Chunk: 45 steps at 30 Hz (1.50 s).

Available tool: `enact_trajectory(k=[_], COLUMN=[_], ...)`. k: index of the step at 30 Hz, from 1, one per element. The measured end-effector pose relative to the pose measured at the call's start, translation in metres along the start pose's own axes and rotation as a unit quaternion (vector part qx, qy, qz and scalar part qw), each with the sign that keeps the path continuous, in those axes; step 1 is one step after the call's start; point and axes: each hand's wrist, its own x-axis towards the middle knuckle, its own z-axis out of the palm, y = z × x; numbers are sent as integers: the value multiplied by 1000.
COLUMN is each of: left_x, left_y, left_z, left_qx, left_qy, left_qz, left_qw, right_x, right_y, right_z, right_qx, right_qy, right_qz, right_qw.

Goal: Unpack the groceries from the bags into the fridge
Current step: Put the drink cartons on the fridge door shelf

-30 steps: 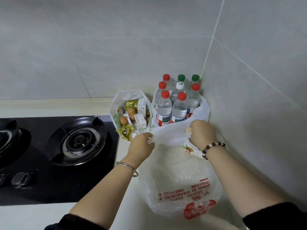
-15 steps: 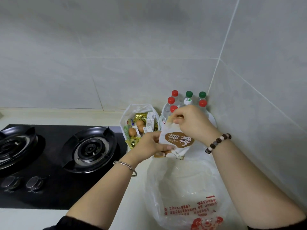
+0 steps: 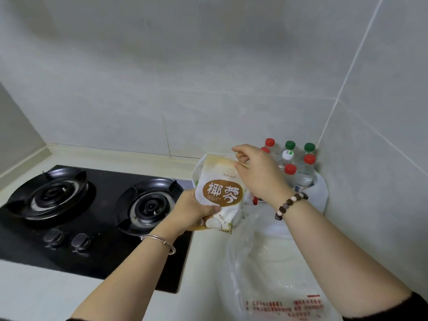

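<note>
You are early in the job: one white packet (image 3: 220, 191) with a brown oval label is out of its bag and held up over the counter (image 3: 203, 286), and nothing shown has reached the fridge, which is not in view. Your left hand (image 3: 196, 209) grips the packet's lower part with the thumb across the front, and your right hand (image 3: 259, 174) pinches its top edge. The clear plastic bag (image 3: 266, 262) slumps open at five o'clock from the packet; whether anything is left inside it I cannot tell. At two o'clock from the packet, in the wall corner, the water bottles (image 3: 290, 169) stand upright in a white bag (image 3: 322, 193), not yet unpacked. The gas hob (image 3: 92, 216) lies at nine o'clock. I judge that most of the unpacking is left, starting with carrying this packet off.
</note>
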Motion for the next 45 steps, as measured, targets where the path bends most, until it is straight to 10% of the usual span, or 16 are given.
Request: enact_trajectory(k=[6, 24, 45], left_x=[-1, -5, -80], left_y=[-28, -79, -59], left_z=[-44, -39, -128], left_qx=[-110, -149, -181], left_qy=[196, 213, 267], left_qz=[-56, -93, -66], left_qw=[973, 961, 944], right_x=[0, 34, 13], right_y=[13, 104, -78], right_z=[32, 149, 140], right_qx=[-10, -239, -87], right_qy=[-52, -254, 10], right_qz=[49, 163, -122], right_qw=[997, 923, 989])
